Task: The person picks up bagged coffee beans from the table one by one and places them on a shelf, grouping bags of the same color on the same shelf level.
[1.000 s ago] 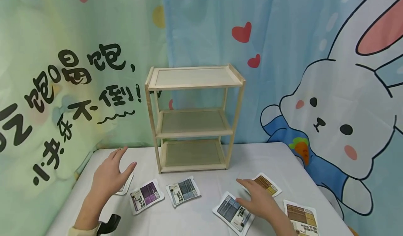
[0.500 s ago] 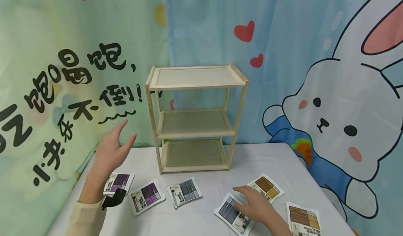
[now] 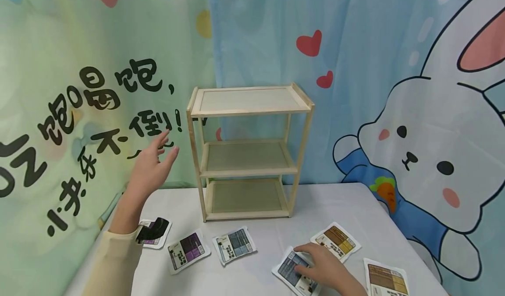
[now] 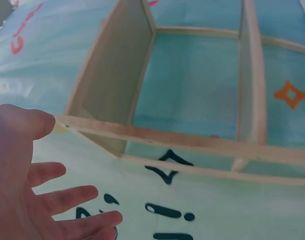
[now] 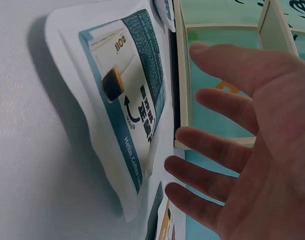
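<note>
A three-tier wooden shelf [image 3: 248,158] stands at the back middle of the table, its tiers bare. My left hand [image 3: 151,166] is raised just left of it, fingers spread and holding nothing; in the left wrist view this hand [image 4: 57,195] is beside the shelf frame [image 4: 192,142]. My right hand [image 3: 325,265] hovers over a white coffee packet with a blue-grey label [image 3: 289,269], covering part of it. The right wrist view shows the hand [image 5: 252,130] with fingers apart, clear of the packet [image 5: 122,95], and nothing in its grasp.
Two purple-labelled packets [image 3: 189,250] lie at left, the farther one partly behind my wrist strap [image 3: 155,230]. Another grey-blue packet [image 3: 234,245] lies before the shelf. Two brown-labelled packets [image 3: 337,239] are at right. A printed curtain [image 3: 256,33] hangs behind the table.
My left hand has risen from over the left packet and moved slightly right, uncovering part of that packet. The right hand stays over the blue-grey packet. The view has shifted a little.
</note>
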Available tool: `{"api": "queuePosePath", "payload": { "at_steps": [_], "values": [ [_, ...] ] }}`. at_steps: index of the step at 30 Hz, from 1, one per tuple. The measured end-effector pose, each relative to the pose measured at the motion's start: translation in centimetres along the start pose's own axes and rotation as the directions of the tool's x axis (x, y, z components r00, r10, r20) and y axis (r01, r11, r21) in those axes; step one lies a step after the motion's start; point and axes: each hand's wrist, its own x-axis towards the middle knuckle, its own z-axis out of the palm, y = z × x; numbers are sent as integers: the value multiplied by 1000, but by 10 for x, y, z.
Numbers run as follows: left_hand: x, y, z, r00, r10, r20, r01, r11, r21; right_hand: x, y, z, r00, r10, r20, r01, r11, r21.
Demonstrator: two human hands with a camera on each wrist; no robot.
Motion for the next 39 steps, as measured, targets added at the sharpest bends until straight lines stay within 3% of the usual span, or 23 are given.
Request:
{"api": "queuePosePath", "payload": {
  "at_steps": [9,16,20,29,35,39],
  "values": [
    [31,23,-1,1000,24,12,-22,990,-142,-6,9,0,994,-98,40,93,990,106],
    [51,44,-3,1000,5,-6,-6,983,-184,-7,12,4,998,-41,55,33,991,132],
    [62,52,-3,1000,-30,-8,28,981,-194,-8,12,4,997,-61,45,56,992,112],
    [83,51,9,998,-65,-10,59,952,-302,-5,17,7,996,-30,82,17,987,157],
    [90,42,24,990,-85,-111,33,914,-404,-2,19,10,997,-20,75,9,990,143],
    [92,37,31,980,-81,-184,-6,903,-430,-3,18,11,998,-11,55,4,993,116]
  ]
}}
